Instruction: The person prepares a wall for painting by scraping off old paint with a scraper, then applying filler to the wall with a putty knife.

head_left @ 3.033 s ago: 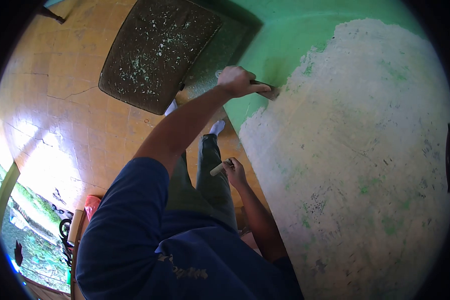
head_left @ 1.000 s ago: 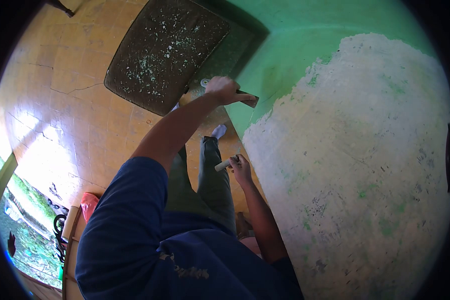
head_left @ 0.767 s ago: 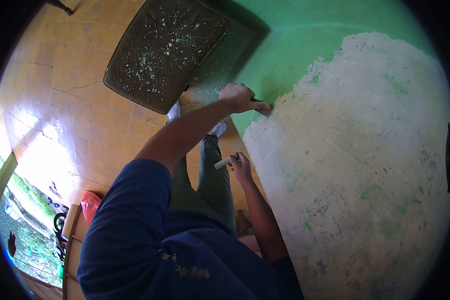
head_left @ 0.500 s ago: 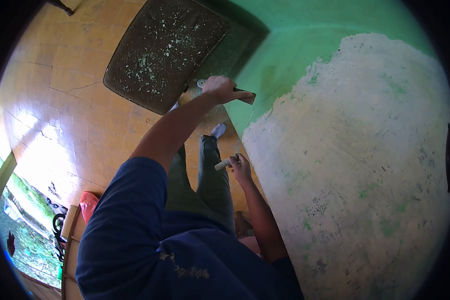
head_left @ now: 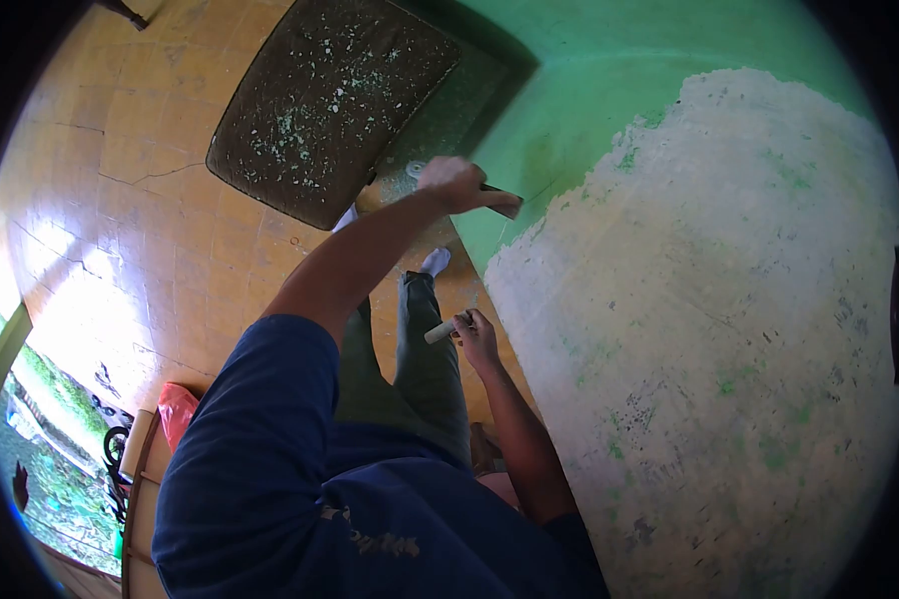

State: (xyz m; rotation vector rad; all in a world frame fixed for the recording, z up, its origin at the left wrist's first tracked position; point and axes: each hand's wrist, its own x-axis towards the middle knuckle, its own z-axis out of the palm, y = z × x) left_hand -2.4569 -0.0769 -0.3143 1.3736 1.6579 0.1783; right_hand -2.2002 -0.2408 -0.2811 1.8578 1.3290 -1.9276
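Note:
My left hand (head_left: pixel 452 187) is closed around a dark, flat-ended tool (head_left: pixel 504 204), whose end lies at the green part of the wall (head_left: pixel 559 130). A round pale thing (head_left: pixel 416 170) shows just beyond this hand, blurred; I cannot tell whether it belongs to the tool. Lower down, near my leg, my right hand (head_left: pixel 477 337) grips a pale cylindrical object (head_left: pixel 440 331) that points left. Right of both hands, a large whitish patch (head_left: pixel 709 299) with green flecks and dark marks covers much of the wall.
A dark cushioned piece (head_left: pixel 330 110) strewn with pale flakes stands on the orange tiled floor (head_left: pixel 160 230). One sock-covered foot (head_left: pixel 436 262) is near the wall's base. At the lower left are a red bag (head_left: pixel 177 411) and a curved frame (head_left: pixel 142 479).
My left hand and its tool have shifted slightly right and down along the wall. The round pale thing has moved the same way. My right hand has barely moved.

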